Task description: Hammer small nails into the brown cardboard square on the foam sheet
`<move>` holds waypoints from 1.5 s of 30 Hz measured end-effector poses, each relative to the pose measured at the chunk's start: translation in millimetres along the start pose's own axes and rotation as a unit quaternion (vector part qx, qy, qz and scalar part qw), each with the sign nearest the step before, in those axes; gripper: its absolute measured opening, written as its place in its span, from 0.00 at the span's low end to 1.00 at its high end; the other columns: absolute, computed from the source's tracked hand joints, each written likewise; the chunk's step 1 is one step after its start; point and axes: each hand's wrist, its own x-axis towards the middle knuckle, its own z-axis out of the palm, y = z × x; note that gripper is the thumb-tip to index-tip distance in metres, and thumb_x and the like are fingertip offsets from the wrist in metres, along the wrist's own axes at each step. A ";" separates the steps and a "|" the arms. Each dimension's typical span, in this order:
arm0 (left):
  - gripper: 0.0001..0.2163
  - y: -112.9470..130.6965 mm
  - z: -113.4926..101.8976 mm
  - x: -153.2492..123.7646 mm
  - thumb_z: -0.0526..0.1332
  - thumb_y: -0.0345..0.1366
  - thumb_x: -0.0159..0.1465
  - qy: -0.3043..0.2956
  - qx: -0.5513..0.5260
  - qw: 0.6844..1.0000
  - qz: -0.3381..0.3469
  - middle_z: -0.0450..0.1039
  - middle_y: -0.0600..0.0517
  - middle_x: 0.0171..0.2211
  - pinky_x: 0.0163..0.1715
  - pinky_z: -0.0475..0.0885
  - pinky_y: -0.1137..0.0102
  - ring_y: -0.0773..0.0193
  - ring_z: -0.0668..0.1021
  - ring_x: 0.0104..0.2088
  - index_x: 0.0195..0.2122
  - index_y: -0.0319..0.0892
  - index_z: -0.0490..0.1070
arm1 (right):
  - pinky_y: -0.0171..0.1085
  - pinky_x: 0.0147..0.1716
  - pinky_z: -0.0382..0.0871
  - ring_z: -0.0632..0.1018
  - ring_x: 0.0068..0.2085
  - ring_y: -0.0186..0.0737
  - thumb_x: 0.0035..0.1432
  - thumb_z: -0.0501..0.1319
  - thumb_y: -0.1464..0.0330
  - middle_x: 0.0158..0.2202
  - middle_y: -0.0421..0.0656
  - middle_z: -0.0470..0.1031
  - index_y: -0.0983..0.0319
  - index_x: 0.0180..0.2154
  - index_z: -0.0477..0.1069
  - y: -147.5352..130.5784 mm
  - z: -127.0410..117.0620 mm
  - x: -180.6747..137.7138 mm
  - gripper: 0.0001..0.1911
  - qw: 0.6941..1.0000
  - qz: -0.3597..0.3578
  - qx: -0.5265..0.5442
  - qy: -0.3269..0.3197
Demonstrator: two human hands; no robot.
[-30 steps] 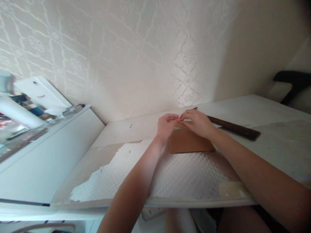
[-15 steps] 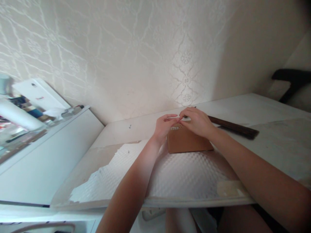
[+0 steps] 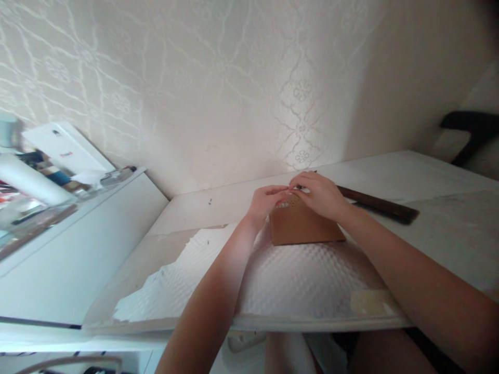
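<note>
A flat brown board (image 3: 306, 224), leather-like or cardboard, lies on the textured white sheet (image 3: 288, 280). Near its far edge sit a short row of whitish beads or stitches (image 3: 282, 204) and several small dark holes. My left hand (image 3: 267, 201) is over the board's far left corner, fingertips pinched together. My right hand (image 3: 315, 193) meets it from the right, its thumb and forefinger closed at the same spot. Whatever lies between the fingertips is too small to make out. A small dark tip shows beside the right fingers.
A long dark brown bar (image 3: 380, 205) lies right of my right hand. A white cabinet (image 3: 74, 259) at the left carries a white box (image 3: 68, 148) and clutter. The patterned wall (image 3: 218, 104) rises behind the table. A black chair armrest (image 3: 470, 122) is at far right.
My left fingers have closed in toward the right fingertips, with the forefinger now meeting them. The view has shifted slightly; the board lies as before.
</note>
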 end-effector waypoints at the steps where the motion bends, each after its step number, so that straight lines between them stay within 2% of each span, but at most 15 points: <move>1: 0.07 -1.0 1.3 0.6 0.66 0.33 0.53 0.008 0.018 1.000 0.014 0.79 0.48 0.33 0.44 0.71 0.66 0.66 0.78 0.34 0.33 0.38 0.79 | 0.40 0.41 0.65 0.73 0.41 0.44 0.59 0.55 0.70 0.37 0.45 0.75 0.59 0.35 0.73 1.2 0.1 0.1 0.07 1.000 0.004 -0.001 0.003; 6: 0.07 -7.7 5.4 4.3 0.63 0.32 0.56 0.045 0.127 0.987 0.083 0.79 0.48 0.38 0.47 0.70 0.66 0.63 0.78 0.40 0.34 0.40 0.79 | 0.40 0.40 0.65 0.73 0.40 0.43 0.60 0.55 0.68 0.37 0.45 0.76 0.59 0.35 0.73 7.6 -0.2 0.1 0.08 0.999 0.044 -0.018 0.009; 10: 0.07 -13.2 3.5 6.8 0.62 0.32 0.56 0.025 0.189 0.976 0.106 0.80 0.48 0.37 0.47 0.70 0.67 0.62 0.78 0.41 0.34 0.40 0.79 | 0.40 0.40 0.66 0.74 0.41 0.43 0.60 0.55 0.68 0.37 0.45 0.76 0.59 0.34 0.74 8.7 -0.4 -0.3 0.09 0.998 0.058 -0.034 0.000; 14: 0.07 -17.6 0.1 8.7 0.62 0.31 0.56 0.016 0.237 0.966 0.100 0.80 0.48 0.36 0.47 0.70 0.67 0.61 0.79 0.40 0.32 0.41 0.80 | 0.40 0.39 0.67 0.74 0.41 0.44 0.59 0.55 0.68 0.37 0.45 0.76 0.60 0.35 0.75 8.0 -0.2 -0.4 0.10 0.996 0.064 -0.054 -0.013; 19: 0.07 -20.5 -1.3 9.9 0.62 0.29 0.55 -0.001 0.238 0.968 0.076 0.80 0.50 0.35 0.46 0.71 0.68 0.63 0.79 0.39 0.32 0.43 0.80 | 0.42 0.41 0.67 0.74 0.42 0.46 0.60 0.54 0.67 0.39 0.47 0.77 0.60 0.36 0.76 8.5 0.1 -0.7 0.12 0.994 0.074 -0.075 -0.033; 26: 0.06 -23.2 -1.5 9.2 0.63 0.31 0.56 -0.027 0.243 0.966 0.080 0.80 0.50 0.34 0.46 0.71 0.68 0.62 0.79 0.39 0.31 0.44 0.80 | 0.42 0.42 0.67 0.74 0.43 0.46 0.61 0.54 0.68 0.40 0.47 0.77 0.60 0.37 0.77 7.0 -0.2 -0.5 0.12 0.991 0.078 -0.089 -0.056; 36: 0.06 -24.4 -3.7 10.2 0.63 0.32 0.56 -0.025 0.259 0.961 0.091 0.80 0.51 0.31 0.45 0.71 0.67 0.62 0.79 0.36 0.30 0.45 0.80 | 0.41 0.41 0.68 0.74 0.43 0.45 0.60 0.55 0.68 0.40 0.45 0.78 0.59 0.37 0.76 10.6 0.7 -1.0 0.12 0.990 0.077 -0.101 -0.062; 45: 0.06 -22.4 -3.5 9.6 0.63 0.31 0.55 -0.022 0.262 0.962 0.075 0.80 0.50 0.33 0.46 0.71 0.67 0.62 0.79 0.38 0.31 0.44 0.81 | 0.43 0.39 0.69 0.74 0.43 0.48 0.59 0.55 0.68 0.41 0.46 0.78 0.59 0.37 0.77 10.4 -3.4 -1.9 0.12 0.981 0.124 -0.132 -0.074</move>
